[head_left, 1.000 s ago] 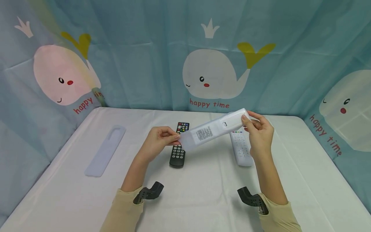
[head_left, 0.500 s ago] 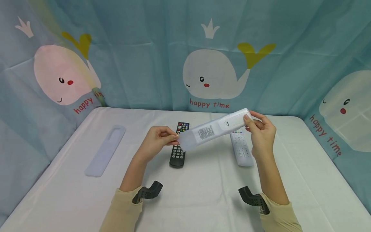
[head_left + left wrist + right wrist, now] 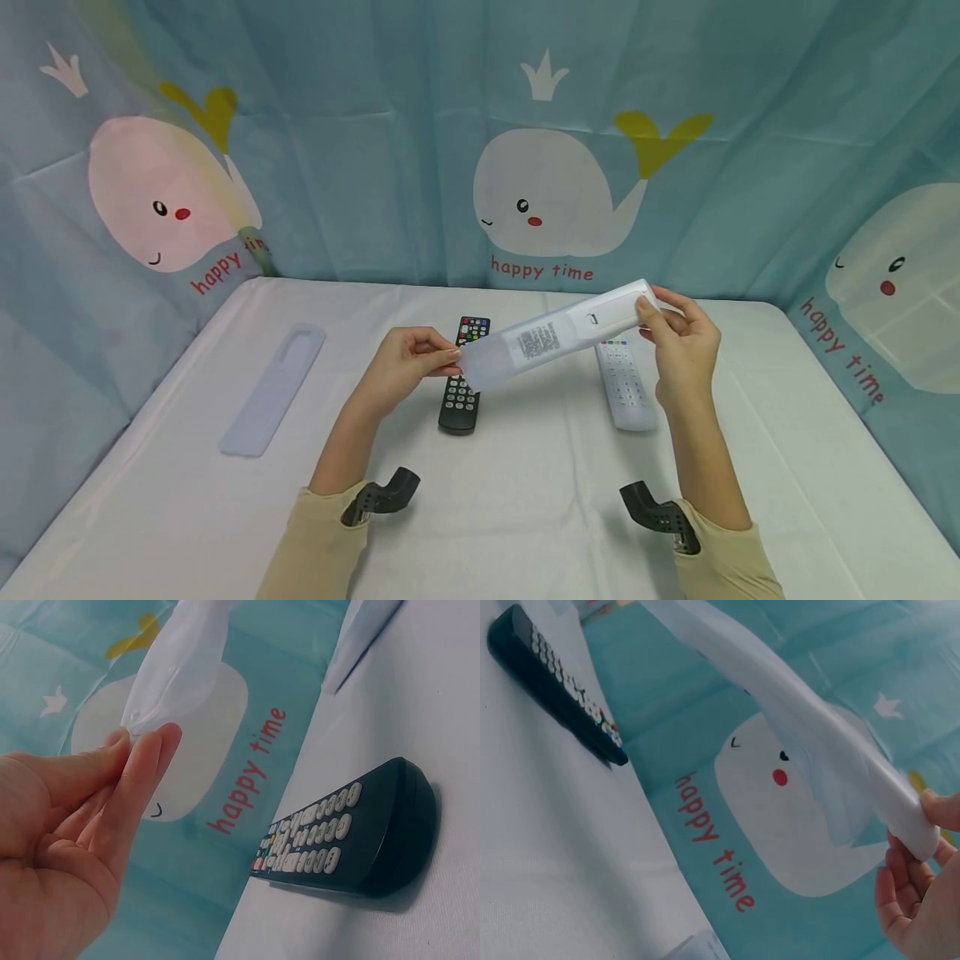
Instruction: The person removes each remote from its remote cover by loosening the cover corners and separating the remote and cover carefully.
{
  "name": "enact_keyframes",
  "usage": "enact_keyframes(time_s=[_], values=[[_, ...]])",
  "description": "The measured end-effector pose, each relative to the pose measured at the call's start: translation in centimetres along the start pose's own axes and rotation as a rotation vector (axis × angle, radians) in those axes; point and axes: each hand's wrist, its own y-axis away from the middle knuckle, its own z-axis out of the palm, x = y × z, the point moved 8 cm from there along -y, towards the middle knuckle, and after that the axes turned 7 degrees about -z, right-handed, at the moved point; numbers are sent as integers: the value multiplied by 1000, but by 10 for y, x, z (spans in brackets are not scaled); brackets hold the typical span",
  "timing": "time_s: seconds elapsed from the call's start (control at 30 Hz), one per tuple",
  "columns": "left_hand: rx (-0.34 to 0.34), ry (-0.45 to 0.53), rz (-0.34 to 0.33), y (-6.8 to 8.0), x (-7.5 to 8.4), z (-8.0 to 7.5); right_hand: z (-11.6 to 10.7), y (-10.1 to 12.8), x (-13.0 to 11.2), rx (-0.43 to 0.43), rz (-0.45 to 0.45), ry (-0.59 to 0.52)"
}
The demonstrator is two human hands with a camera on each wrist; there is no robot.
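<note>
- The left hand (image 3: 401,367) pinches the loose end of a translucent sleeve (image 3: 480,367) between thumb and fingertips (image 3: 146,746); the sleeve is partly over a white remote (image 3: 592,321).
- The right hand (image 3: 686,350) grasps the far end of that remote, fingers curled round it — thumb on top.
- The remote is held above the table (image 3: 525,517), tilted, with its right end higher and the label side facing up.
- Below it on the cloth lie 2 more remotes: a black remote (image 3: 463,375) and a second white remote (image 3: 626,387), well apart.
- A spare sleeve (image 3: 273,390) lies flat far to the left — near the whale curtain (image 3: 551,192).
</note>
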Motion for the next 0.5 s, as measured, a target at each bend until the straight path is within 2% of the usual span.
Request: enact_keyframes(time_s=[0.5], values=[[1,-6,-11,1,-1,-4,-8,-3,2,36,26,-23]])
